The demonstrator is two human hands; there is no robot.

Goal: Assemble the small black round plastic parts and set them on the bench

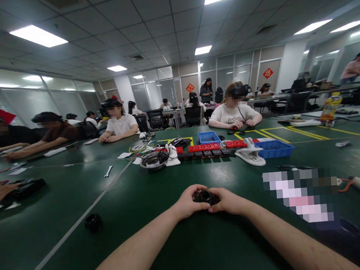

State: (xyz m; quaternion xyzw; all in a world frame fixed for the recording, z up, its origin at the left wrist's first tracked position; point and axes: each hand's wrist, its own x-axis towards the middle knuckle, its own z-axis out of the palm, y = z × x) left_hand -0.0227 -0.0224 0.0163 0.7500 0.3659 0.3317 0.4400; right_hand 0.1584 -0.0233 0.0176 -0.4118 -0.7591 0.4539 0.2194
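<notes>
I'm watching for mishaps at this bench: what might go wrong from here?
The black ring-shaped part could slip, since only the fingers of the left hand and right hand seem to hold it. The loose black part beside the left forearm might get knocked if that arm swings outward.

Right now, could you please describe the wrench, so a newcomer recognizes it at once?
On the green table, follow the pale seam away from you. Left of its far part lies the wrench. Unlike the tangled cables to its right, it is silvery and lies alone.
</notes>
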